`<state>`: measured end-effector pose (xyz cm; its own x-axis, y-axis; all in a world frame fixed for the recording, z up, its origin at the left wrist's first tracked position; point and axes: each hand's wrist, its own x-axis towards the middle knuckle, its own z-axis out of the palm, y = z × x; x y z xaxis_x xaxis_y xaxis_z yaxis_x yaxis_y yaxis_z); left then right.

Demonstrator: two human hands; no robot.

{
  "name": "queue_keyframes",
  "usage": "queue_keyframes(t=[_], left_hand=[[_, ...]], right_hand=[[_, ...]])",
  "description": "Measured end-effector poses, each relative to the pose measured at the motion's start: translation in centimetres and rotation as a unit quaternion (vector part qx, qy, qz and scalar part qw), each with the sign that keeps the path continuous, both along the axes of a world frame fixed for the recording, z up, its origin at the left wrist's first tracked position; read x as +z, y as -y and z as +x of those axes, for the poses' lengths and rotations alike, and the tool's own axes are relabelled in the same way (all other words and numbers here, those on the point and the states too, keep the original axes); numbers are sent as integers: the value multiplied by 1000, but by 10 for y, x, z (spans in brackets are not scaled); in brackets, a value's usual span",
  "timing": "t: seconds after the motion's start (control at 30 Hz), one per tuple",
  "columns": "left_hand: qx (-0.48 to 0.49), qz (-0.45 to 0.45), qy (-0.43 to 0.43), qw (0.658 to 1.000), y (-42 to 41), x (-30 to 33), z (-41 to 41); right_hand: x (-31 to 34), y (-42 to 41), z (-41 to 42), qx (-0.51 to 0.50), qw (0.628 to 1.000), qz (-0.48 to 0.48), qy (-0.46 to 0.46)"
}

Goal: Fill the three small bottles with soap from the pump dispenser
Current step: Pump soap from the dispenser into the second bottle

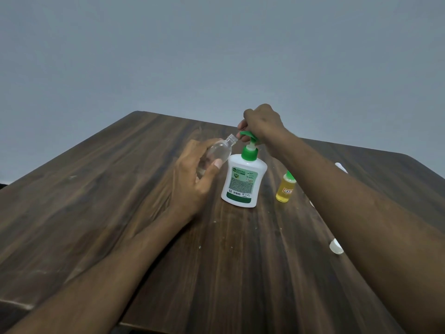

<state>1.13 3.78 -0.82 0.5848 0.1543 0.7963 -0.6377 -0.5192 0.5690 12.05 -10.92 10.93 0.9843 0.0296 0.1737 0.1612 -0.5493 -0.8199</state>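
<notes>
Pump dispenser (243, 182): a white plastic bottle with rounded shoulders, a green collar and a green pump head on top; it is stood upright near the middle of the surface (96, 201). A green and white label is seen on its front.
Left hand (195, 179): it is curled round a clear bottle (218, 151), just left of the dispenser. The thumb is pressed on the bottle's side.
Clear bottle: smooth, see-through plastic, round in the body with a narrow screw neck and no cap. It is tilted, and its open mouth is held right at the tip of the dispenser's green spout. How much is inside cannot be told.
Right hand (262, 122): it is laid on top of the green pump head with the fingers bent down over it. The back part of the pump head is hidden by this hand.
Yellow bottle (286, 188): small, clear plastic, filled with yellow liquid, with a green cap and a small label with writing. It is stood just right of the dispenser, and is partly hidden by the right arm.
White bits: a small white cap-like thing (336, 247) lies far right of the dispenser and nearer the person; another white piece (341, 168) peeks out behind the right arm.
Surface: dark brown wood with long streaky grain and some pale specks.
Wall (216, 49): plain grey, behind the dispenser.
</notes>
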Motion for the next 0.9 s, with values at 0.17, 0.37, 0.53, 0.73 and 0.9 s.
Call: queue_keyframes(t=[0.17, 0.37, 0.53, 0.73, 0.9], left_hand=[[-31, -38, -3, 999, 3, 2, 0], [-5, -16, 9, 1000, 3, -1, 4], [5, -2, 7, 1000, 1, -2, 5], [16, 5, 10, 1000, 2, -1, 3], [23, 7, 4, 1000, 1, -2, 3]], right_hand=[[-2, -1, -1, 4, 1000, -19, 8], [-3, -1, 1, 2, 999, -39, 3], [-7, -4, 0, 8, 997, -74, -4], [-4, -3, -6, 24, 997, -65, -31], [-9, -4, -11, 22, 996, -66, -54]])
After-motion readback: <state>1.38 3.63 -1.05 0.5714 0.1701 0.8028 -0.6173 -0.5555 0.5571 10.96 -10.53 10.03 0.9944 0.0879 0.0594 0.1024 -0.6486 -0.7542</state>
